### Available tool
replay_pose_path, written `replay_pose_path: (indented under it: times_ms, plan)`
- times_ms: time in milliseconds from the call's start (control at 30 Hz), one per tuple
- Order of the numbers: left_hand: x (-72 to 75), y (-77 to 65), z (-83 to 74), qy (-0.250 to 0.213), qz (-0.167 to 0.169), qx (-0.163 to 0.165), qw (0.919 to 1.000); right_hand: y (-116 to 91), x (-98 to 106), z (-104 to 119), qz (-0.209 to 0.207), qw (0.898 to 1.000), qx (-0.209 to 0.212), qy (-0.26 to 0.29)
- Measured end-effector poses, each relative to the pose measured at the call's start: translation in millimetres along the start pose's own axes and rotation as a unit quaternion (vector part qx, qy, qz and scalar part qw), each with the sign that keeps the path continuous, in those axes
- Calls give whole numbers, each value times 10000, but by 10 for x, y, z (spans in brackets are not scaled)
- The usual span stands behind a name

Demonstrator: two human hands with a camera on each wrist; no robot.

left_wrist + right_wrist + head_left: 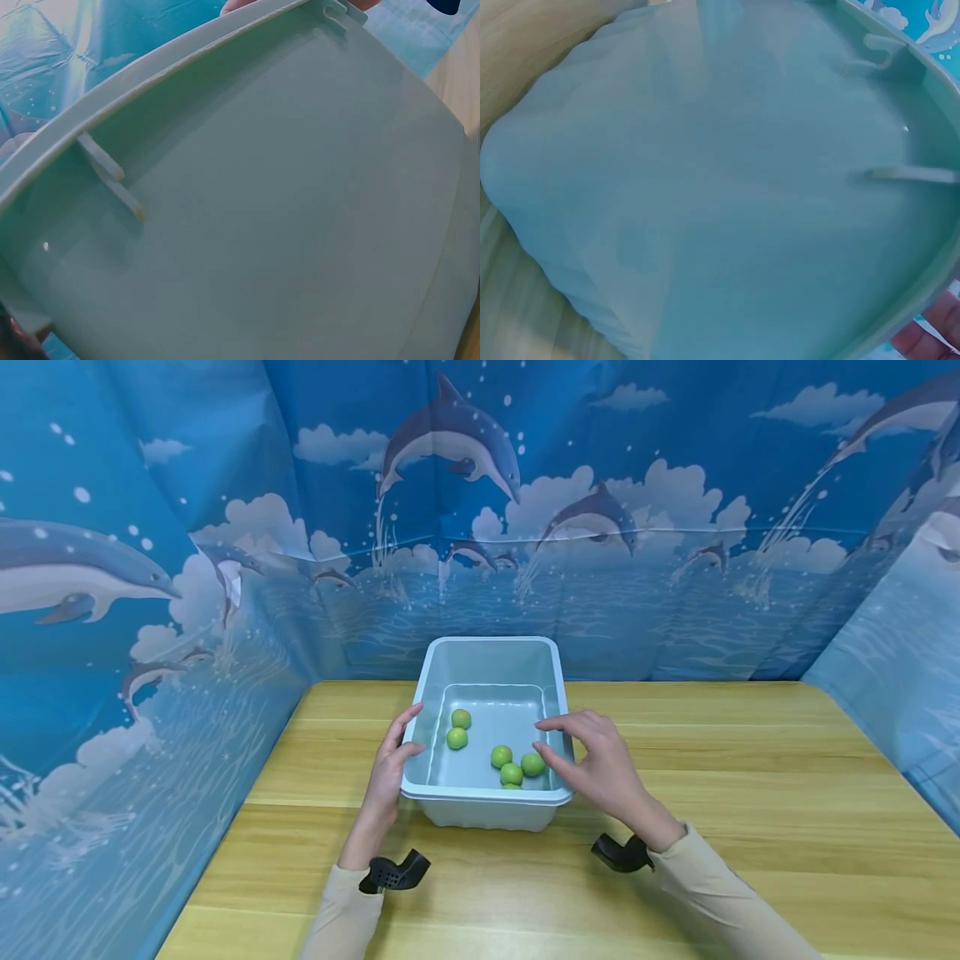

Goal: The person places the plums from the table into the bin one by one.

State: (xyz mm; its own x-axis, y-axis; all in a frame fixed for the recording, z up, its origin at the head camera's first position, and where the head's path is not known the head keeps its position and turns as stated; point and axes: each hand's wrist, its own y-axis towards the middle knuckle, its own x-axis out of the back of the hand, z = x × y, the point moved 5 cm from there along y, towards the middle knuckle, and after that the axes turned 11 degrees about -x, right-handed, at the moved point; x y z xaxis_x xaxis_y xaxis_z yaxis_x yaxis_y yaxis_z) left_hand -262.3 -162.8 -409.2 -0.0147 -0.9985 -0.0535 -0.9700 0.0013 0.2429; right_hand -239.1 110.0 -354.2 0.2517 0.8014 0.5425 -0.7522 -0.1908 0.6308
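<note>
A pale grey-green plastic bin [487, 814] stands on the table in the head view. Several small, round green balls [512, 774] lie on its floor, two at the left and the others bunched near the front right. My left hand [386, 772] grips the bin's left rim, thumb over the edge and fingers along the outside. Over the right rim reaches my right hand [596, 756], thumb and fingers spread apart, nothing between them. Its fingers [930, 330] show past the rim in the right wrist view. The bin's outer wall [285, 187] fills most of the left wrist view.
The bin sits on a light wooden table [750, 777]. Behind and along the sides hangs a blue sheet [637, 610] printed with dolphins. Each wrist carries a black camera mount [393, 870], and the sleeves are beige.
</note>
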Motion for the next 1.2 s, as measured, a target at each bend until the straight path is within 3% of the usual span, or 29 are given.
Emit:
replay_pose_path:
  times_ms: [267, 500, 733, 933, 1200]
  plan:
    - [-5, 0, 4, 14, 20, -24, 10000, 37, 129, -125, -359, 9992, -73, 131]
    - [-10, -5, 8, 69, 29, 12, 10000, 10, 177, -429, -532, 9967, -590, 154]
    - [-14, -8, 2, 124, 17, 85, 9999, -40, 143, -703, -215, 9936, -1103, -110]
    - [11, -13, -11, 66, -22, 87, 9999, -91, 91, -921, 311, 9840, -1699, -442]
    - [-15, -7, -11, 70, 35, 162, 9998, -166, 83, -1114, 707, 9754, -1936, -782]
